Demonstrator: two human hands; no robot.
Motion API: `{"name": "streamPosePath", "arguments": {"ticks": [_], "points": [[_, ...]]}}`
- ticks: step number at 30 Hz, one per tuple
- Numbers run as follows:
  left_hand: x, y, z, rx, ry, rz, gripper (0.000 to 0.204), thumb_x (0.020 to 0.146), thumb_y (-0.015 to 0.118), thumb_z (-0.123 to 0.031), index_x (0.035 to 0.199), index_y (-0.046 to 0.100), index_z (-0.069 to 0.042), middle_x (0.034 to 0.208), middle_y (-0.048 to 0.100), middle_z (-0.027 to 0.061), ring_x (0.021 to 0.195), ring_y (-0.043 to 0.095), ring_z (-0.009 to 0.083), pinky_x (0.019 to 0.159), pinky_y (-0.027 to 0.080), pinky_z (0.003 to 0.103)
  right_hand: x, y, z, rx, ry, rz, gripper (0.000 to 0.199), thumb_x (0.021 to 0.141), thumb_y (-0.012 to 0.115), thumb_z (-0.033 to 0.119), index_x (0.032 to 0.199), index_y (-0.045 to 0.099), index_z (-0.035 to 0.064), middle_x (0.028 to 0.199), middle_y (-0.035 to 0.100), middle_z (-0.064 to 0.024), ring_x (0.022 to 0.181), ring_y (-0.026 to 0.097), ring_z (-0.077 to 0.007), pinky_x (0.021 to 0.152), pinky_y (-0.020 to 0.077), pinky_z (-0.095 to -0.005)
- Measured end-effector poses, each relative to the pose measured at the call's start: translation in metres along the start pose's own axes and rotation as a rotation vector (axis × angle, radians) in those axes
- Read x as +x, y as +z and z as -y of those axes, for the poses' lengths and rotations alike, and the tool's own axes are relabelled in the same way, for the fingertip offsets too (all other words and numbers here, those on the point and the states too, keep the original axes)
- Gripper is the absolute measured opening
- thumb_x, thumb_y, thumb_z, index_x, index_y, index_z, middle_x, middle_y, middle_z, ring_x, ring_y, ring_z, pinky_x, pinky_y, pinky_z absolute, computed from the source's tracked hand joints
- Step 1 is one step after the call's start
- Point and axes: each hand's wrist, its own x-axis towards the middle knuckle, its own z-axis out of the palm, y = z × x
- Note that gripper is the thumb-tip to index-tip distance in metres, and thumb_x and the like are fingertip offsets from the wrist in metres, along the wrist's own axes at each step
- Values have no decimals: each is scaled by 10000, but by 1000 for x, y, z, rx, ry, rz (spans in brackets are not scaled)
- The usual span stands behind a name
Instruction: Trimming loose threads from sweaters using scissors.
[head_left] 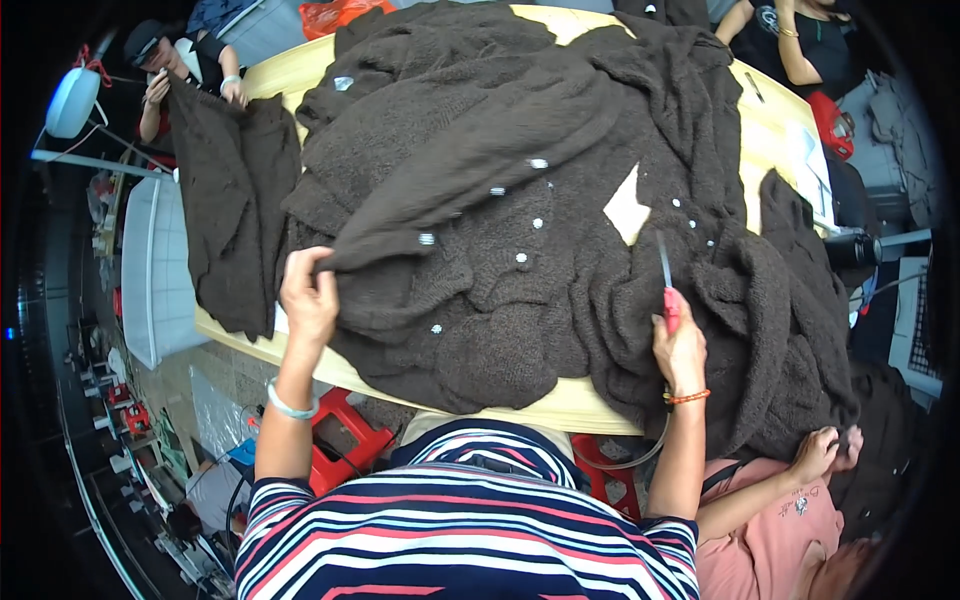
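A dark brown knitted cardigan (450, 170) with several pale shiny buttons lies spread and rumpled across the table before me. My left hand (309, 300) pinches its front edge at the left and lifts a fold of it. In my right hand (682, 350) is a red air gun (671, 305) with a long thin metal nozzle, pointing away from me over the knit. A clear hose (630, 462) runs down from near my right wrist. More dark knitwear is bunched under and beside that hand; where one garment ends and another begins I cannot tell.
Pale wood shows at the table's (575, 400) edges. A co-worker (190, 75) at far left holds up a dark knit piece (235, 200). Another person in pink (775, 500) handles dark knitwear at near right; one more sits far right. Red stools (350, 440) stand below the table.
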Motion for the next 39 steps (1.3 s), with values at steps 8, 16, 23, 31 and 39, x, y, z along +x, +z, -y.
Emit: {"name": "streamPosePath", "arguments": {"ticks": [8, 16, 23, 31, 39], "points": [[-31, 12, 41, 374, -91, 26, 373, 768, 604, 29, 1134, 579, -35, 1091, 580, 210, 1055, 556, 391, 911, 452, 459, 51, -49, -110, 349, 139, -265, 247, 947, 640, 234, 971, 574, -2, 702, 612, -44, 563, 564, -146, 527, 459, -293], [39, 105, -75, 186, 397, 147, 760, 613, 843, -257, 1281, 522, -89, 1230, 521, 184, 1177, 504, 375, 942, 413, 526, 69, -86, -214, 464, 31, -423, 502, 993, 538, 68, 1453, 369, -40, 1467, 463, -167, 1306, 477, -235, 1060, 385, -322], [104, 146, -56, 323, 111, 399, 486, 788, 704, -213, 1245, 598, -85, 1231, 605, 213, 1194, 554, 359, 998, 423, 489, -11, -65, -21, 185, -153, -210, 535, 943, 657, 175, 1376, 454, -66, 1311, 573, -222, 1190, 582, -261, 1024, 455, -334], [207, 62, 23, -252, -285, -162, 315, 840, 701, -316, 906, 664, -10, 860, 683, 178, 826, 658, 351, 742, 512, 451, -20, -46, 39, 136, -273, -101, 461, 947, 656, 158, 1322, 516, -70, 1244, 634, -188, 1115, 630, -225, 980, 478, -303], [143, 97, -14, -72, 556, -47, 451, 726, 761, -243, 1108, 581, -84, 1071, 562, 123, 1064, 544, 334, 893, 452, 450, -16, 6, 64, -25, -366, -94, 472, 935, 582, 71, 1392, 475, 19, 1234, 635, -230, 1134, 622, -360, 988, 457, -391]]}}
